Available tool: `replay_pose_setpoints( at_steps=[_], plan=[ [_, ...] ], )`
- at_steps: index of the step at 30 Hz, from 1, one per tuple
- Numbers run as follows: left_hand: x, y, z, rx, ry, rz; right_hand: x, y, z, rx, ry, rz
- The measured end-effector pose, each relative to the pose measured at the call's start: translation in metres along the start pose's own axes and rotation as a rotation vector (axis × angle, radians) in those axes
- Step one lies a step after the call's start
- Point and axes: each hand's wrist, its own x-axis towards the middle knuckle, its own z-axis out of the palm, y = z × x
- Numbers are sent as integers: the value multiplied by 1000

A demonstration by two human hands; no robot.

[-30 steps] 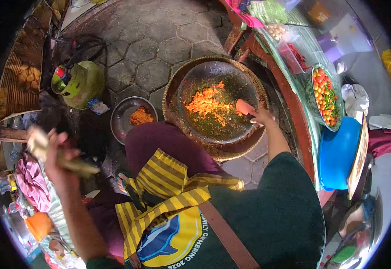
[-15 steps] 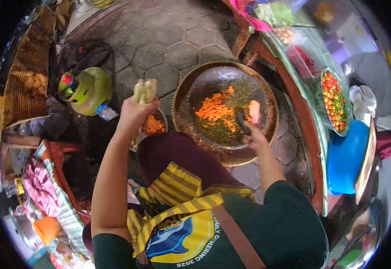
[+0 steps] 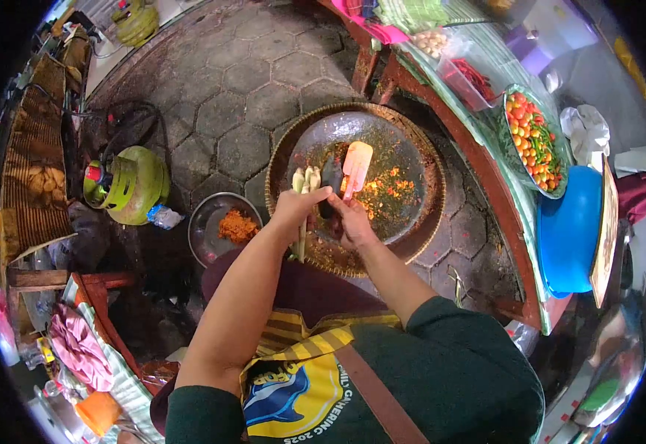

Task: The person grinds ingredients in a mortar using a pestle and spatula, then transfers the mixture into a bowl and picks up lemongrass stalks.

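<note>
My left hand (image 3: 295, 209) is closed around a bunch of pale lemongrass stalks (image 3: 307, 180), their cut ends pointing away from me. Close against it, my right hand (image 3: 351, 220) grips a spatula (image 3: 358, 164) with an orange-pink blade turned upward. A dark pestle-like piece (image 3: 331, 177) stands between the two hands; which one bears it I cannot tell. Beneath them lies a wide round stone mortar (image 3: 393, 148), smeared with green flecks and scattered orange bits (image 3: 397, 194). It rests in a round woven tray (image 3: 437, 203).
A metal bowl (image 3: 203, 235) with orange paste (image 3: 236, 226) sits left of the tray. Farther left stands a green gas cylinder (image 3: 136, 185). On the right-hand bench are a basket of tomatoes and chillies (image 3: 534, 140) and a blue basin (image 3: 571, 229).
My left hand has brought the lemongrass right, over the mortar, and my right hand has moved left to meet it. Less orange paste shows on the mortar; the metal bowl is now uncovered.
</note>
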Motion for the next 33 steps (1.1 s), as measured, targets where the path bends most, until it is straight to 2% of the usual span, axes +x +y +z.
replay_pose_setpoints(
  at_steps=[2,3,5,7,8,10,14,17,18,20,21,22,24,25,26,29,30,33],
  plan=[
    [-1,3,-4,-89,27,-87,-7,-7,14,25,22,-43],
    [-3,6,-8,-136,-25,-142,-6,-7,17,-15,-10,-113],
    [-4,8,-10,-124,-19,-123,-7,-7,17,-51,-40,-187],
    [-6,8,-9,-118,-18,-102,-7,-12,11,-245,-2,-90],
    [-8,8,-8,-108,-16,-65,-6,-10,8,-242,0,-96],
    [-9,9,-5,-98,-18,-24,-3,-4,2,-430,-3,-180],
    [-2,0,-7,-133,28,-26,-3,-17,-20,-358,-31,-43],
    [1,0,-11,-69,67,-32,2,-28,-29,-1077,463,-503],
    [1,0,-13,-9,90,-34,-3,-31,-26,-1075,473,-503],
    [11,-9,-17,-68,68,-20,-10,-33,-24,-1426,363,-738],
    [9,-8,-18,-71,71,-14,-9,-30,-23,-1554,287,-656],
    [8,-6,-18,-76,76,-8,-6,-30,-27,-1550,295,-657],
    [8,-7,-19,-88,64,-16,4,-33,-38,-1710,323,-297],
    [8,-9,-19,-109,82,27,12,-38,-43,-1689,330,-4],
    [5,-6,-18,-127,98,72,9,-38,-45,-1684,336,-8],
    [-3,2,-15,-56,147,88,-8,-43,-38,-1588,463,-333],
    [-3,1,-13,-56,143,84,-17,-50,-25,-1589,466,-328],
    [3,0,-12,69,158,124,-24,-61,-9,-1664,210,-380]
  ],
)
